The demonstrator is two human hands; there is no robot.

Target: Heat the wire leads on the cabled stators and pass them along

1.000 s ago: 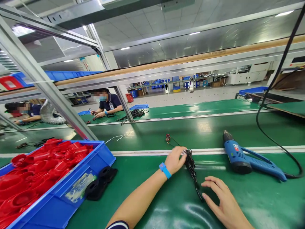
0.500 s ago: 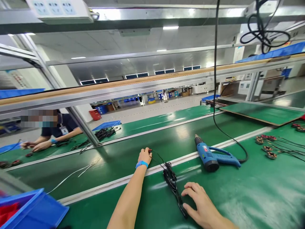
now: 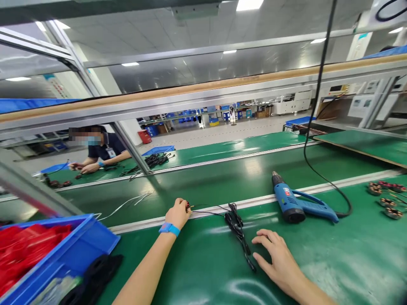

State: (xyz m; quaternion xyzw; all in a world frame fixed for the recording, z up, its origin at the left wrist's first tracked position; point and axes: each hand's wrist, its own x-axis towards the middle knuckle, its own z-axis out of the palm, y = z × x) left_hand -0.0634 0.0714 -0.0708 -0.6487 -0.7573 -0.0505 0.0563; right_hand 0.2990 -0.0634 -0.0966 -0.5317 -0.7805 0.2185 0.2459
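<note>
Head view showed a workshop [image 3: 203,132] beyond the green tabletop [image 3: 203,262]. A black cable [image 3: 237,228] lay bundled at the tabletop's far edge, its small red end [image 3: 188,206] pinched and mostly hidden by the left hand [image 3: 177,215]; the right hand [image 3: 278,258], fingers spread, was apart from it. Rightward lay a blue heat gun [image 3: 288,204], then small coils [image 3: 375,189].
</note>
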